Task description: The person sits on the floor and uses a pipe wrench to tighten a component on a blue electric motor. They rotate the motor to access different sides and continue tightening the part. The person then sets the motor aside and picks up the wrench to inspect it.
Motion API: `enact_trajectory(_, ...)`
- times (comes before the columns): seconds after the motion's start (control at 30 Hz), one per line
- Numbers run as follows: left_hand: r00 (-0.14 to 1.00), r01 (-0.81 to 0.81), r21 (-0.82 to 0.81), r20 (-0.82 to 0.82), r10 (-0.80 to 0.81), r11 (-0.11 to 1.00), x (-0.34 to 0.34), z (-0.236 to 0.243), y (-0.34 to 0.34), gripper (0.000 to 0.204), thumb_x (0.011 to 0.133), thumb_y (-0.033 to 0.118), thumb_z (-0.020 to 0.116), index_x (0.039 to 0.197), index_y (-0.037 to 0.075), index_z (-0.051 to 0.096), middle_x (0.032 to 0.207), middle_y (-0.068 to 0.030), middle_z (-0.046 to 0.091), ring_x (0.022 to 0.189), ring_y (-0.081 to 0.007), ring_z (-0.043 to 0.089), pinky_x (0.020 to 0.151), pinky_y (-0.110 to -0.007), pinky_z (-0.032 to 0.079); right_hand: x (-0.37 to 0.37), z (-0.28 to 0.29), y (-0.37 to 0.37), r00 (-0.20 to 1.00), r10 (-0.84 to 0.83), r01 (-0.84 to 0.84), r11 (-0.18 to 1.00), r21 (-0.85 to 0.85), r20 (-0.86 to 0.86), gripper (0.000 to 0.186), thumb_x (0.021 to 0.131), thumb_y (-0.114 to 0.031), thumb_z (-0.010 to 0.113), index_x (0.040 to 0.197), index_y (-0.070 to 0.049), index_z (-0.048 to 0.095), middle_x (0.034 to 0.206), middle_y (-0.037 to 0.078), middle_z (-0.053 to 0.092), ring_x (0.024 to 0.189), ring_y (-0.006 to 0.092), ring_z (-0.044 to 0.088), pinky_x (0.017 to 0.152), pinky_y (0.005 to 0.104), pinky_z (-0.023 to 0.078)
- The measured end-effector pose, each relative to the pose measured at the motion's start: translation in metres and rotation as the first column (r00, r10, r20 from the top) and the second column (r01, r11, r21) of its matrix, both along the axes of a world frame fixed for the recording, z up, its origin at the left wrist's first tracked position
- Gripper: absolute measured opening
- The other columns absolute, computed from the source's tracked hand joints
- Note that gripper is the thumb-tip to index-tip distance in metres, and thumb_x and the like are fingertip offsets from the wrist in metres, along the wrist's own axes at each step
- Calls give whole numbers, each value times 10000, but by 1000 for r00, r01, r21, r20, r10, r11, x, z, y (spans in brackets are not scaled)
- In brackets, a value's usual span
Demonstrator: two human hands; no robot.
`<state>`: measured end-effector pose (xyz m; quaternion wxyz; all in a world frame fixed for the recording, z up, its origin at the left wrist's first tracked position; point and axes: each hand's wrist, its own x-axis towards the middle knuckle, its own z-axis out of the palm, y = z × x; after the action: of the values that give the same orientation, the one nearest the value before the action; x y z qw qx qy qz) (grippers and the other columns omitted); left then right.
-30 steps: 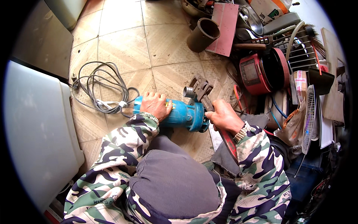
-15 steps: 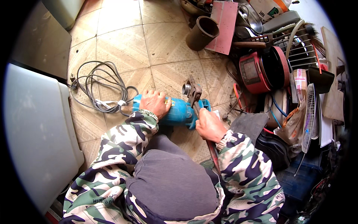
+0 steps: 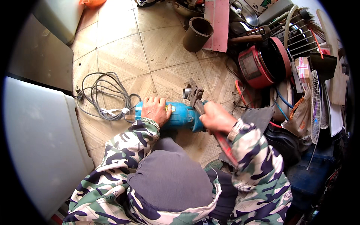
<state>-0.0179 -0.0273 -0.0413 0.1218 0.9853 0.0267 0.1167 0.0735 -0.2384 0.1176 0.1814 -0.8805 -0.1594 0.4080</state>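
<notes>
My left hand (image 3: pixel 156 111) lies over a blue cylindrical pump (image 3: pixel 179 120) on its side, fingers curled round its body. My right hand (image 3: pixel 215 116) grips the long handle of a pipe wrench (image 3: pixel 226 147), whose red lower part runs back beside my sleeve. The rusty wrench head (image 3: pixel 196 93) sits around or against a short metal fitting (image 3: pixel 185 93) above the pump's right end; how tightly it bites I cannot tell. A coiled grey cable (image 3: pixel 101 90) tied in white lies left of the pump.
Left stand pale cabinet-like boxes (image 3: pixel 41 142). At right, a crowded heap holds a red round appliance (image 3: pixel 250 67), a fan guard (image 3: pixel 315 108), cables (image 3: pixel 282 97) and bags (image 3: pixel 300 125). A brown metal cylinder (image 3: pixel 193 41) and pink board (image 3: pixel 215 33) are further back on the tiled floor (image 3: pixel 157 48).
My right hand and the wrench swung leftward, then slightly back right and up. My left hand stays on the pump. The whole view has shifted slightly.
</notes>
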Motion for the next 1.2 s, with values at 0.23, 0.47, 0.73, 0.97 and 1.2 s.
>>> enact_trajectory(0.23, 996, 77, -108, 44, -72, 991, 8, 3, -32, 313, 878, 357, 662, 838, 47, 668, 878, -146, 685, 909, -307, 638, 921, -452, 441, 39, 74, 10, 983, 6, -58, 959, -278, -185, 234, 834, -44, 547, 830, 145, 684, 792, 266, 729, 774, 356, 762, 702, 431, 601)
enact_trajectory(0.47, 855, 60, -388, -455, -248, 920, 78, 37, -7, 870, 734, 379, 786, 1470, 58, 451, 1219, -239, 653, 1174, -424, 593, 1022, -496, 473, 43, 74, 23, 977, 98, -158, 928, -337, -188, 278, 862, -68, 548, 1022, 121, 675, 915, 280, 738, 906, 371, 756, 803, 440, 590)
enact_trajectory(0.73, 864, 454, -637, 144, -482, 623, 126, -40, -57, 1041, 624, 131, 868, 1525, 123, 347, 1484, -210, 470, 1345, -423, 488, 1096, -449, 460, 56, 66, 22, 966, 134, -200, 928, -314, -219, 260, 874, -89, 542, 996, 110, 655, 911, 276, 738, 886, 370, 757, 790, 441, 590)
enact_trajectory(0.97, 906, 416, -589, 208, -368, 692, 118, -39, -67, 755, 651, 54, 809, 1327, 115, 477, 1349, -154, 554, 1195, -404, 599, 907, -466, 561, 34, 63, 19, 975, 217, -218, 920, -327, -39, 287, 857, -82, 581, 1028, 127, 677, 907, 327, 717, 916, 450, 732, 811, 472, 592)
enact_trajectory(1.2, 913, 403, -565, 198, -356, 720, 117, -37, -66, 731, 702, 152, 839, 1347, 123, 498, 1381, -172, 575, 1182, -411, 615, 920, -460, 559, 20, 71, 26, 988, 5, -52, 951, -305, -152, 259, 850, -66, 579, 933, 167, 656, 877, 319, 717, 874, 421, 745, 789, 466, 593)
